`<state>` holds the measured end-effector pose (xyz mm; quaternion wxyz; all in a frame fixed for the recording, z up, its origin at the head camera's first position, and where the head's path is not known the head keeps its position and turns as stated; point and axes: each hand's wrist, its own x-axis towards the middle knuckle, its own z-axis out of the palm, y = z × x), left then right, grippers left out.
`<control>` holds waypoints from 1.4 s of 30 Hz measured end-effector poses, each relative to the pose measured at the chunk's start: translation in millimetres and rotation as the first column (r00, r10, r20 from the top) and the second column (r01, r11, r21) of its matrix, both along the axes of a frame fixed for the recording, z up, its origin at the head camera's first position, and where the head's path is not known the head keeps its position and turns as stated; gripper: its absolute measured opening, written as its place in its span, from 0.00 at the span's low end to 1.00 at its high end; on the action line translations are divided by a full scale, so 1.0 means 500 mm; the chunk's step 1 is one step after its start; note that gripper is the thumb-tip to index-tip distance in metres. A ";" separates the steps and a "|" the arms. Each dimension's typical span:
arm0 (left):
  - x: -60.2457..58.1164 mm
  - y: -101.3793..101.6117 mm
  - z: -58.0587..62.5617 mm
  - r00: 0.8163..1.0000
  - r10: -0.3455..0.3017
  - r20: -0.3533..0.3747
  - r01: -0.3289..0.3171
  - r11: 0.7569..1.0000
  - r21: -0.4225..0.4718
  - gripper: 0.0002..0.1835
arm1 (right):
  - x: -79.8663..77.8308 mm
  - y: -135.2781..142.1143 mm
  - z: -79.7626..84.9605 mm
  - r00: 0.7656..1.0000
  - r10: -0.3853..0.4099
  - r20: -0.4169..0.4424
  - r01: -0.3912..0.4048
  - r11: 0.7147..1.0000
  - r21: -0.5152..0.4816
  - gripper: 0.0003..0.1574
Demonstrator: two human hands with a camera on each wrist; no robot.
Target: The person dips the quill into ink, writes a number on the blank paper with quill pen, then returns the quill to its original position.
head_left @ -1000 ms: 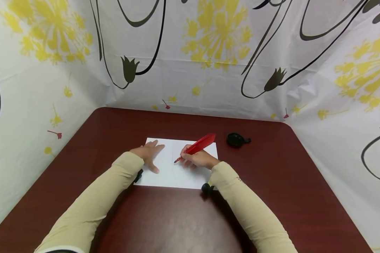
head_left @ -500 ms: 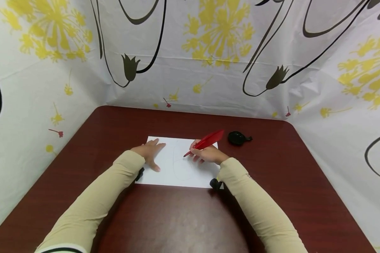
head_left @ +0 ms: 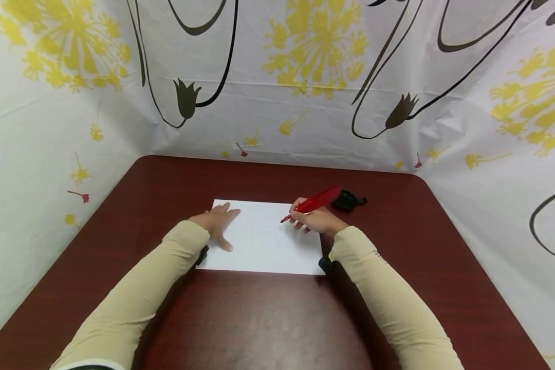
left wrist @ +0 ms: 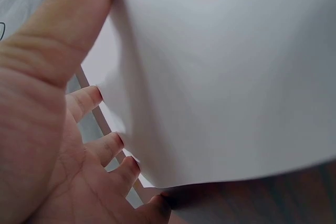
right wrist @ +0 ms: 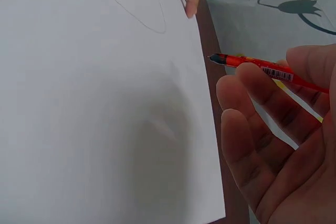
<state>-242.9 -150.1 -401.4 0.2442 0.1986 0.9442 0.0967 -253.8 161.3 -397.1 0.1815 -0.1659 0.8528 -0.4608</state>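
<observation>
A sheet of white paper [head_left: 259,257] lies on the table. On its left part my left hand [head_left: 217,226] rests with spread fingers; in the left wrist view, fingertips [left wrist: 110,142] meet the edge of the paper [left wrist: 226,87]. Over the right part, my right hand [head_left: 319,220] pinches a red feather pen [head_left: 322,199] between thumb and fingers, its feather slanting up to the right. The right wrist view shows the pen's barrel [right wrist: 252,65] with a barcode sticker and a dark tip held off the sheet. A thin curved line [right wrist: 139,20] is drawn on the paper.
A small dark round object with a short neck [head_left: 346,201] stands beyond the paper's right corner, partly overlapped by the feather. Black wrist devices [head_left: 326,265] sit under both wrists. Patterned white cloth [head_left: 268,123] walls the dark red table [head_left: 240,313] on three sides.
My right hand has moved to the right and slightly away across the paper with the pen; the feather now overlaps the dark round object. The left hand has stayed in place.
</observation>
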 end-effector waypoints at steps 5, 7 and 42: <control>0.001 -0.001 0.002 1.000 0.000 -0.010 0.000 1.000 -0.001 0.62 | 0.000 0.020 0.007 0.999 0.013 -0.035 -0.013 1.000 -0.001 0.09; 0.002 -0.001 0.003 1.000 0.000 -0.011 0.000 1.000 0.000 0.62 | 0.001 0.027 0.011 0.999 0.017 -0.047 -0.017 1.000 -0.005 0.10; 0.002 -0.002 0.002 1.000 -0.004 -0.004 0.004 1.000 0.027 0.62 | -0.023 0.167 0.006 0.906 -0.030 -0.422 0.017 0.999 -0.035 0.08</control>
